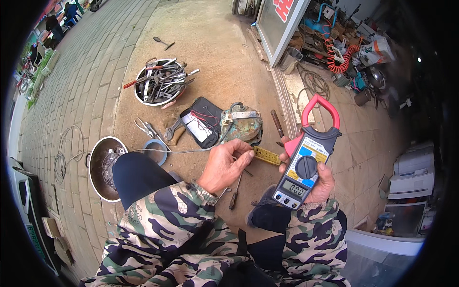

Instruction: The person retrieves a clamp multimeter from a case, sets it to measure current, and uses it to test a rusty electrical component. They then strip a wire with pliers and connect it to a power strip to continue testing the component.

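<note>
My right hand (pixel 321 186) is wrapped round a clamp meter (pixel 306 165), grey with a red jaw, a black dial and a lit display. The meter is tilted, its jaw up and away from me. My left hand (pixel 224 165) is closed, thumb and fingers together at the near end of a yellow power strip (pixel 267 155); what they pinch is hidden. The strip lies between both hands, its right end behind my right fingers. A grey cable (pixel 181 150) runs from the left to my left hand. Just beyond sits a worn greenish motor-like housing (pixel 245 125) with a metal strap.
A bowl of hand tools (pixel 162 83) stands farther off. Nearer are an open black case (pixel 203 122) with red leads, pliers (pixel 143 126), a blue ring-shaped dish (pixel 154 152), a metal basin (pixel 106 167) and a screwdriver (pixel 234 196). A door (pixel 279 28) and cluttered shop lie right.
</note>
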`<act>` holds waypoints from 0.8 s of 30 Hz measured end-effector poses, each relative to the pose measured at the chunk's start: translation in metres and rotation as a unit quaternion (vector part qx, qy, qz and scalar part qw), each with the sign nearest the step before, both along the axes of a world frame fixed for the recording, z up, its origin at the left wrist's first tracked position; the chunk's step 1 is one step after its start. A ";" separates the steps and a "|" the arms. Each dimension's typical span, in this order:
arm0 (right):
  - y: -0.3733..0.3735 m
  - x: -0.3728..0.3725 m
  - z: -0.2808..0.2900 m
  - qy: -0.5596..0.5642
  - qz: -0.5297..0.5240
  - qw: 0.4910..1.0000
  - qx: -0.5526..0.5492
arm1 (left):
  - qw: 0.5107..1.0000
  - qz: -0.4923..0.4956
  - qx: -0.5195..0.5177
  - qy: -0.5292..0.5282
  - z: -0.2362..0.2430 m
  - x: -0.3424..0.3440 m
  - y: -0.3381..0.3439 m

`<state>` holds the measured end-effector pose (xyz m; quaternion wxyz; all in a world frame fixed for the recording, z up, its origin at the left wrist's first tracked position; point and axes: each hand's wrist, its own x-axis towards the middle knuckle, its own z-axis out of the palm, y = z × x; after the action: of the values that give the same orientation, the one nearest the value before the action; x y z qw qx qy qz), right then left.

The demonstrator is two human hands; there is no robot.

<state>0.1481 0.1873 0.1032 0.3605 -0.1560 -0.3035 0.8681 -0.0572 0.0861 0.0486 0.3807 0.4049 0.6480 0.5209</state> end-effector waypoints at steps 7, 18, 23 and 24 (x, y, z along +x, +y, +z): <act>0.009 -0.001 0.006 -0.013 -0.050 0.999 -0.004 | 0.855 -0.094 0.037 0.509 0.056 -0.063 0.073; 0.021 0.008 -0.007 -0.088 -0.001 0.994 -0.072 | 0.805 -0.232 -0.104 0.537 0.004 -0.079 0.117; 0.033 0.014 -0.034 -0.111 0.025 0.989 -0.089 | 0.833 -0.207 -0.089 0.504 0.012 -0.080 0.115; 0.035 0.015 -0.037 -0.116 0.020 0.989 -0.094 | 0.843 -0.204 -0.072 0.492 0.014 -0.082 0.116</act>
<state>0.1630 0.2223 0.0659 0.2889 -0.2830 -0.2634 0.8758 -0.1392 0.2022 0.0629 0.1376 0.7024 0.6887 0.1154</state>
